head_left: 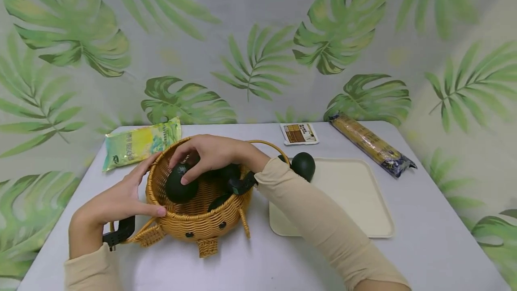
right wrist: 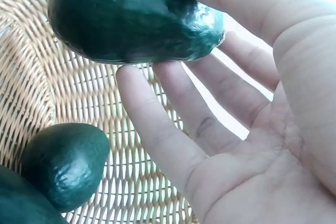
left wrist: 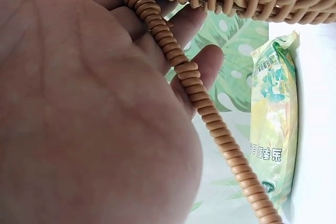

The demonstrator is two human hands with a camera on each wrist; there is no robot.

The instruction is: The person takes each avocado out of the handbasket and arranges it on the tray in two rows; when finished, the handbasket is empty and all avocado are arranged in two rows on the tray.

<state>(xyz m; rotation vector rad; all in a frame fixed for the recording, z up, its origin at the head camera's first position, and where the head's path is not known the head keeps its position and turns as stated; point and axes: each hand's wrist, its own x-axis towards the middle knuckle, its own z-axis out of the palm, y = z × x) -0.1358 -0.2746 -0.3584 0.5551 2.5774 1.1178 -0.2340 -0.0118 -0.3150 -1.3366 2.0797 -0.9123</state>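
My right hand reaches into a round wicker basket and pinches a dark green avocado between thumb and fingertips. In the right wrist view that avocado is above the woven floor, with another avocado lower in the basket and part of a further dark one at the corner. My left hand holds the basket's left side, its thumb along the rim and its fingers on the outer wall. The left wrist view shows the wrapped basket handle crossing in front of the palm.
Right of the basket, a dark avocado rests at the corner of a cream tray; something dark shows beside it. Behind are a green-yellow packet, a small flat package and a long bag of noodles.
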